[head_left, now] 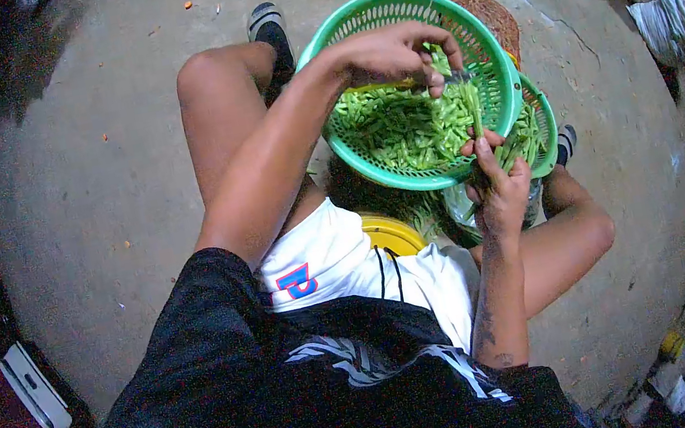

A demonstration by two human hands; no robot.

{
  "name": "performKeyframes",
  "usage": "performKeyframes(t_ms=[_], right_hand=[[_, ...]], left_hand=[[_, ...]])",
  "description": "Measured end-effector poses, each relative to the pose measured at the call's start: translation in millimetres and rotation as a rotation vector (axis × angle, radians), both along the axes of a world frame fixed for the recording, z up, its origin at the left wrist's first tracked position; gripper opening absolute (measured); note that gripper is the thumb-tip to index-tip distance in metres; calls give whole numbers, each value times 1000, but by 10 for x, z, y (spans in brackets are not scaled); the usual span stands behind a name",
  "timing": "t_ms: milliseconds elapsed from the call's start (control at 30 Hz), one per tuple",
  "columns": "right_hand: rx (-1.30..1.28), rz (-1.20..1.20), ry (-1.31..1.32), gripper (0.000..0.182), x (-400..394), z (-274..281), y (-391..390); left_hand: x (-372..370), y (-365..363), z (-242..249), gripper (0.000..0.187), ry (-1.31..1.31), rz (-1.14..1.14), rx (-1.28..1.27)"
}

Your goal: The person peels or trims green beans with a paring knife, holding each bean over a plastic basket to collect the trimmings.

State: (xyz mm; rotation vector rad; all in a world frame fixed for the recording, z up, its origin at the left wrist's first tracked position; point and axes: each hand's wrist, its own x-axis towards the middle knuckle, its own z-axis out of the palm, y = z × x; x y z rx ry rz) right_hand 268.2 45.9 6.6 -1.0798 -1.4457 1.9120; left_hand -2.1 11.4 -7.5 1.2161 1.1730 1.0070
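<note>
Head view: left hand (395, 56) gripping knife (458, 77) above basket (503, 62); right hand (501, 193) gripping beans (473, 106) at basket's near rim.

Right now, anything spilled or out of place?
Only minor: a few orange scraps lie scattered on the concrete floor, too small to identify. They look odd because they're well apart from the large green basket of chopped green beans. Nothing else stands out.

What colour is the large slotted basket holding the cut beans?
The large slotted basket is bright green, best seen in the head view.
</note>
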Motion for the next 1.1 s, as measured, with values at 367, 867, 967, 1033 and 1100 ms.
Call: performKeyframes(t_ms=[367,867,967,1033,1100], right_hand=[[7,-3,-5,20,-28,13,-2],[25,-21,17,20,-84,-24,-2],[-158,3,92,21,-30,-19,37],[-158,-3,62,20,-25,-16,40],[-165,5,72,20,-19,-33,55]], left_hand=[[95,-51,76,37,-24,26,-3],[284,-37,49,37,-33,-156,-4],[219,-72,126,37,-80,-112,-61],[185,-75,147,39,-41,-98,-34],[218,-66,131,39,-21,-102,-33]])
